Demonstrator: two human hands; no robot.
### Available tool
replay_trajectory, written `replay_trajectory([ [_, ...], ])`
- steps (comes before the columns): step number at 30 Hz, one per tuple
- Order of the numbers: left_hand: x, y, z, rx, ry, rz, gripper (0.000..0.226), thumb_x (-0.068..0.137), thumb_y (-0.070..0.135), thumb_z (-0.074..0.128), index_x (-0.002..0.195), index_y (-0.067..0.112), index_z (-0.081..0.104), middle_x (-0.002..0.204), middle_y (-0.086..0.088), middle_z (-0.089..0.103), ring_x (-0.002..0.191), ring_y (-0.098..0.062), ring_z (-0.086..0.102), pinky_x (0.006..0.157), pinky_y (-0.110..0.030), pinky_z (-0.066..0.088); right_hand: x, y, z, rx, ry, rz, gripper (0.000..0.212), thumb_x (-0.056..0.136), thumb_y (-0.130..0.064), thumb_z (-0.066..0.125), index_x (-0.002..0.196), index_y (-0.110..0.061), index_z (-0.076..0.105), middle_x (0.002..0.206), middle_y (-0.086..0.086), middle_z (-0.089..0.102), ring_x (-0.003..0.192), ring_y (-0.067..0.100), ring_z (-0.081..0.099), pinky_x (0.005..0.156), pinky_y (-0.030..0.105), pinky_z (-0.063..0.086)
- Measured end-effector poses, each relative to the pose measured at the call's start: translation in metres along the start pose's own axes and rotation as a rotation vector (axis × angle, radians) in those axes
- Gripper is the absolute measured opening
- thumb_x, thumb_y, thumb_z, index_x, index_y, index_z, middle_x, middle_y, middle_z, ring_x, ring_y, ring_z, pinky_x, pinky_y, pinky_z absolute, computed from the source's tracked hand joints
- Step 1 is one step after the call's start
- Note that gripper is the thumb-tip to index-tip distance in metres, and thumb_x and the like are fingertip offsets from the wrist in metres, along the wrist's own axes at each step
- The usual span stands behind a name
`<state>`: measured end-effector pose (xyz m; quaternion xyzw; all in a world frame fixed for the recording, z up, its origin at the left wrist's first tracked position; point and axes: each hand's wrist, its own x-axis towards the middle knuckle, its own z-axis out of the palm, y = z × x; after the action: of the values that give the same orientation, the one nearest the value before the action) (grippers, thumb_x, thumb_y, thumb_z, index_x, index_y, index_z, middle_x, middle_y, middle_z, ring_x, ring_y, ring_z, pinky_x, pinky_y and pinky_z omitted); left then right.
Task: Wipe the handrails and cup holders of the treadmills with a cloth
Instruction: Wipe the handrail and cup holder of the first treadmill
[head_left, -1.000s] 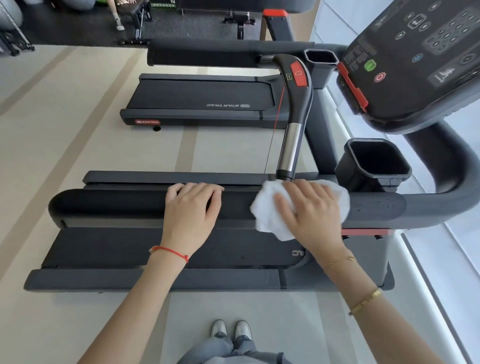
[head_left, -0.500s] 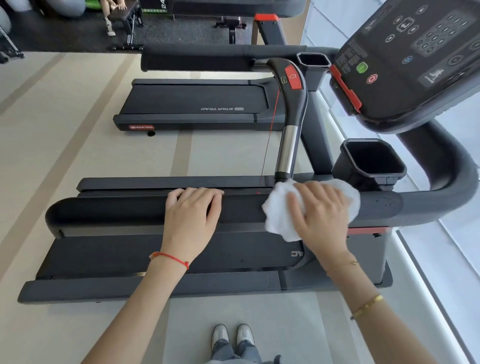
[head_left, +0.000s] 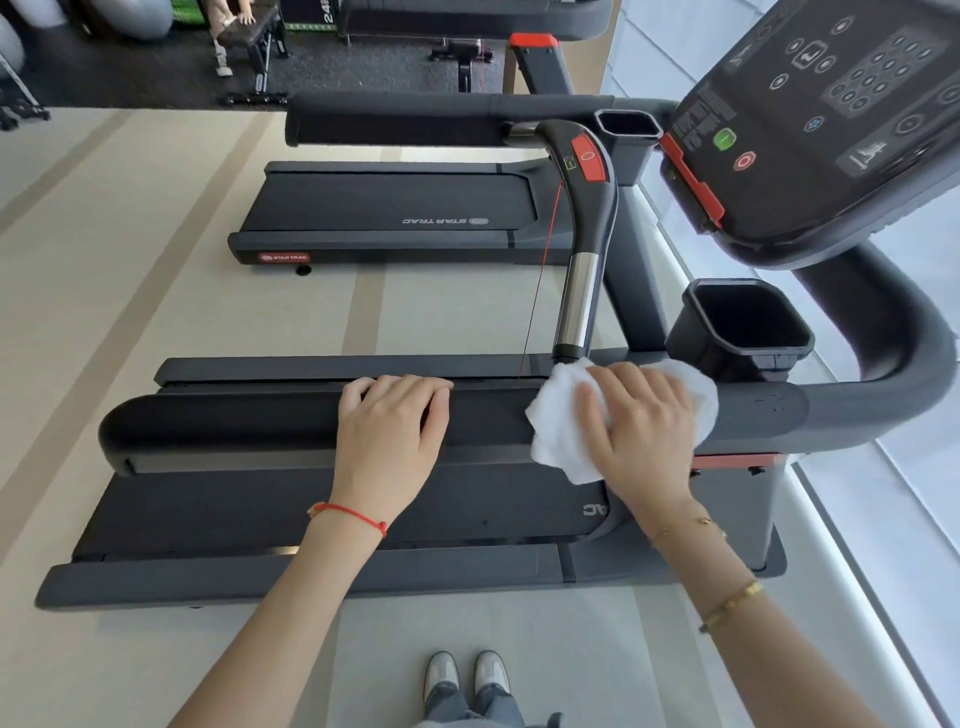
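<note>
The near treadmill's dark padded handrail (head_left: 234, 421) runs left to right in front of me. My left hand (head_left: 389, 436) rests on top of it near the middle, fingers draped over the far edge. To the right, my right hand (head_left: 639, 421) presses a crumpled white cloth (head_left: 556, 431) flat onto the rail with its fingers spread. The cloth covers the rail just below the base of the chrome and black grip bar (head_left: 587, 208). A square black cup holder (head_left: 743, 322) sits just beyond the cloth's right edge.
The console (head_left: 831, 119) with a red clip hangs at the upper right. A second treadmill (head_left: 389, 208) stands beyond, with its own handrail (head_left: 389, 119) and cup holder (head_left: 626, 127). My shoes (head_left: 462, 675) are on pale floor beside the belt (head_left: 260, 509). Gym benches stand far back.
My right hand has slid the cloth a little to the right along the rail, toward the cup holder. My left hand has stayed where it was.
</note>
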<state>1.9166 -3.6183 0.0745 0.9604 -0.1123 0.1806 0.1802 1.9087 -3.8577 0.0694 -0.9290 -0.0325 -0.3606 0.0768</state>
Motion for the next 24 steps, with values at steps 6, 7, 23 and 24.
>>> replay_trajectory([
  [6,0.0,0.0,0.0,0.021,-0.012,0.005,0.03,0.101,0.026,0.04,0.101,0.025,0.07,0.097,0.014,0.071,0.09,-0.014,0.063,0.091,-0.034,0.034,-0.004,-0.057,0.016,0.074,-0.033,-0.04,0.027,0.096,-0.032,0.045,0.09,-0.016,0.066,0.079,-0.001,0.061,0.072,0.024,0.051,0.072,0.037,0.04],
  [7,0.0,0.0,-0.001,0.022,-0.017,0.006,0.031,0.101,0.027,0.039,0.102,0.025,0.07,0.097,0.014,0.071,0.09,-0.014,0.063,0.091,-0.034,0.034,-0.005,-0.053,0.015,0.082,-0.047,-0.108,0.028,0.097,-0.034,0.046,0.097,-0.015,0.067,0.086,0.0,0.063,0.075,0.025,0.053,0.074,0.038,0.041],
  [23,0.002,0.011,0.004,-0.021,-0.054,0.011,0.026,0.102,0.025,0.042,0.106,0.021,0.067,0.1,0.009,0.07,0.093,-0.017,0.063,0.094,-0.037,0.033,-0.008,-0.024,0.013,0.06,0.024,-0.046,0.028,0.095,-0.034,0.046,0.092,-0.016,0.068,0.085,-0.003,0.064,0.075,0.023,0.055,0.075,0.037,0.041],
  [24,0.003,0.017,0.005,-0.039,-0.068,0.026,0.026,0.101,0.025,0.043,0.11,0.02,0.067,0.103,0.008,0.07,0.095,-0.016,0.063,0.096,-0.037,0.034,-0.008,-0.017,0.011,0.061,0.026,-0.09,0.027,0.095,-0.032,0.047,0.094,-0.016,0.068,0.087,-0.002,0.065,0.076,0.023,0.056,0.074,0.037,0.041],
])
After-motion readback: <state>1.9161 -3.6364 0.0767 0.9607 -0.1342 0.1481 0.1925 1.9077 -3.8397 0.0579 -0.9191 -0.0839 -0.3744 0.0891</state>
